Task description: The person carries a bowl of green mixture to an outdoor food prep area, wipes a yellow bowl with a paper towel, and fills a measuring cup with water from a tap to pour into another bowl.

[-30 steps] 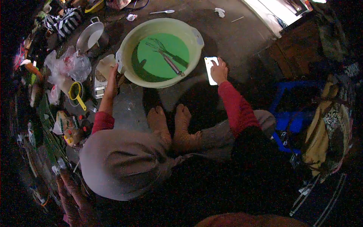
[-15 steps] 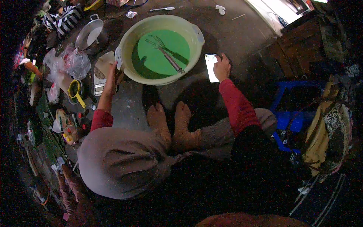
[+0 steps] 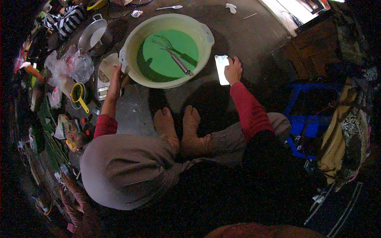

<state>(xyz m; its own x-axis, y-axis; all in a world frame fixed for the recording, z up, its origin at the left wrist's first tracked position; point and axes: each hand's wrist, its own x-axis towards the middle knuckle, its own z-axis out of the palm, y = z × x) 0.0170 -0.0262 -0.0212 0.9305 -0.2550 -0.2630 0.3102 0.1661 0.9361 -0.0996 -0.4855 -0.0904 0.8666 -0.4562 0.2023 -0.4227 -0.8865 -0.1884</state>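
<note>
Item: round pale cream-green plastic basin (image 3: 203,53), on the dark grey floor (image 3: 248,37) beyond the wearer's feet (image 3: 166,123). Contents: bright green liquid (image 3: 154,59); one metal wire whisk (image 3: 178,61), its wire head toward the far side, its handle slanting to the near right.

Item: flat rectangular smartphone (image 3: 221,71), just right of the basin, face up, screen lit white.

Writing: the phone screen shows faint marks too small to read; the digits on the display of the pale digital scale (image 3: 102,93) are illegible, as is the printing on a red-and-yellow-marked packet (image 3: 70,133).

Left hand (image 3: 115,81): arm extended forward, red sleeve, hand edge-on against the basin's left lug handle. Grip: fingers partly hidden; how far closed cannot be told.

Right hand (image 3: 233,71): arm extended forward, red sleeve, fingers bent over the phone's right edge. Grip: over the phone; whether it clasps cannot be told.

Surroundings, left: yellow-handled strainer (image 3: 82,104), crumpled clear plastic bags (image 3: 79,67), round grey metal pan (image 3: 86,43). Far side: white plastic spoon (image 3: 170,7). Right: blue plastic frame (image 3: 295,122).
</note>
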